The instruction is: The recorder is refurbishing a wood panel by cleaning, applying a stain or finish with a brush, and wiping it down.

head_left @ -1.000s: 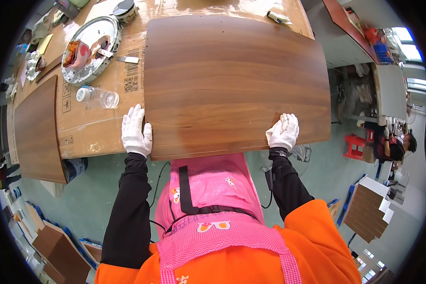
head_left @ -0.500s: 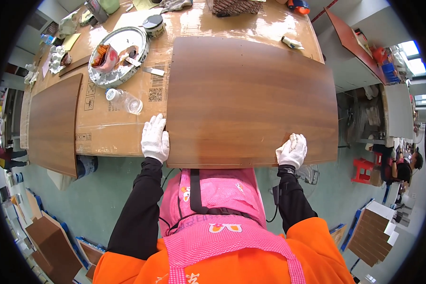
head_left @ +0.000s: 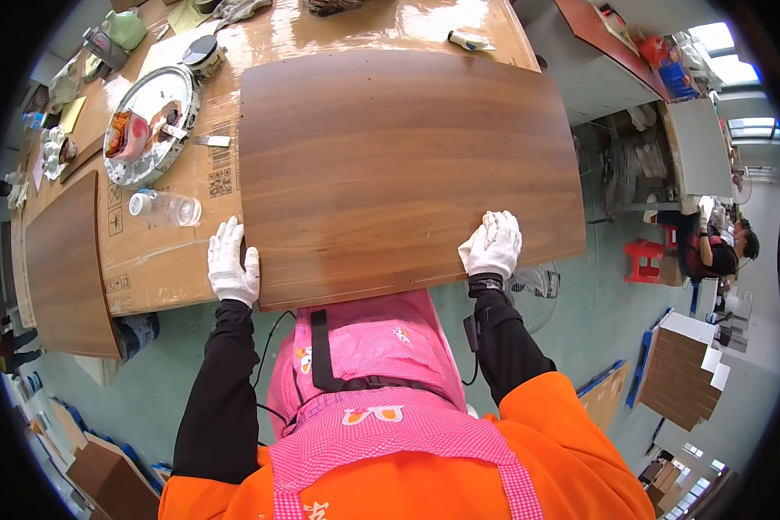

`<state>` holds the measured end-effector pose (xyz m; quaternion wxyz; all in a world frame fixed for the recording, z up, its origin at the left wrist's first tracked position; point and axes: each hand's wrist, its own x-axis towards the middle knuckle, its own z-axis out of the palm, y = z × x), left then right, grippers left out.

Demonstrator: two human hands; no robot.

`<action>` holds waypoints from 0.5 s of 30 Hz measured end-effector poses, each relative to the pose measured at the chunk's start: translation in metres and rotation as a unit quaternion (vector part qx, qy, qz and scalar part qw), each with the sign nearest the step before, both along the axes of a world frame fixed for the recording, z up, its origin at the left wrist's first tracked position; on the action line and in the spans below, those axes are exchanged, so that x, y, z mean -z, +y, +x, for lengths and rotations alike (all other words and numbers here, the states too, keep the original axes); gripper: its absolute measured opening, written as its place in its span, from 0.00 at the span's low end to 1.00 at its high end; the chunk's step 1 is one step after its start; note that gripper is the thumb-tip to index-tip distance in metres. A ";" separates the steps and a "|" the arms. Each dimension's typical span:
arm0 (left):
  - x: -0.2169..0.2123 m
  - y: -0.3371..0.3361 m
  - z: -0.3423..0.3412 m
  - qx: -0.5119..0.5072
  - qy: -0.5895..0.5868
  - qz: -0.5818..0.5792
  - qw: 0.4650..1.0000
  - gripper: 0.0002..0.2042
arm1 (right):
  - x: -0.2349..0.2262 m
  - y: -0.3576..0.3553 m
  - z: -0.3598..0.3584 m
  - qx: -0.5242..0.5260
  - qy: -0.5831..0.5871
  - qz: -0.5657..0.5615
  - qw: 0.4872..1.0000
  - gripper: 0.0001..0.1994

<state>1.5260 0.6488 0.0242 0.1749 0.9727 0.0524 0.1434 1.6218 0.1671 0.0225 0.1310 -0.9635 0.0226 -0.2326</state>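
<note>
A large brown wood-grain panel (head_left: pixel 390 165) lies flat on the cardboard-covered table, its near edge close to my pink apron. My left hand (head_left: pixel 233 264), in a white knit glove, rests along the panel's left edge near the front corner. Its fingers are stretched out, with the thumb toward the panel. On the near right part of the panel lies my right hand (head_left: pixel 492 245), also gloved in white. Those fingers are bent and drawn together; whether a white cloth is under them is hard to make out. A small pale mark shows on the surface left of this hand.
Left of the panel are a clear plastic bottle (head_left: pixel 166 208), a putty knife (head_left: pixel 212 140), a paint-smeared round tray (head_left: pixel 180 130) and a jar (head_left: pixel 204 57). A second brown panel (head_left: pixel 69 269) overhangs the table's left end. A white tube (head_left: pixel 470 40) lies beyond the far edge. A fan (head_left: pixel 536 295) stands below right.
The whole view has shifted and tilted, so the table and panel appear farther left. Both hands keep nearly the same places on the panel.
</note>
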 end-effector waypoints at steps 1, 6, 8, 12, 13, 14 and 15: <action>0.000 0.000 0.000 -0.003 0.002 0.002 1.000 0.23 | 0.001 -0.001 0.000 0.001 0.003 0.004 1.000 0.19; 0.001 0.000 -0.001 0.001 -0.005 0.009 1.000 0.23 | 0.012 -0.007 0.001 0.003 -0.002 0.008 1.000 0.21; 0.001 0.000 -0.001 0.001 -0.014 0.011 1.000 0.22 | 0.014 -0.008 0.001 -0.002 -0.011 0.013 1.000 0.22; 0.001 0.000 -0.001 -0.002 -0.010 0.009 1.000 0.22 | 0.014 -0.008 0.000 0.005 -0.004 0.003 1.000 0.22; 0.001 0.000 -0.001 -0.002 -0.009 0.007 1.000 0.22 | 0.013 -0.008 0.000 0.004 -0.005 0.001 1.000 0.22; 0.002 0.000 -0.001 -0.002 -0.009 0.007 1.000 0.22 | 0.013 -0.008 0.000 0.004 -0.005 -0.001 1.000 0.22; 0.002 0.000 -0.002 -0.004 -0.008 0.009 1.000 0.21 | 0.013 -0.008 0.000 0.004 -0.006 -0.001 1.000 0.22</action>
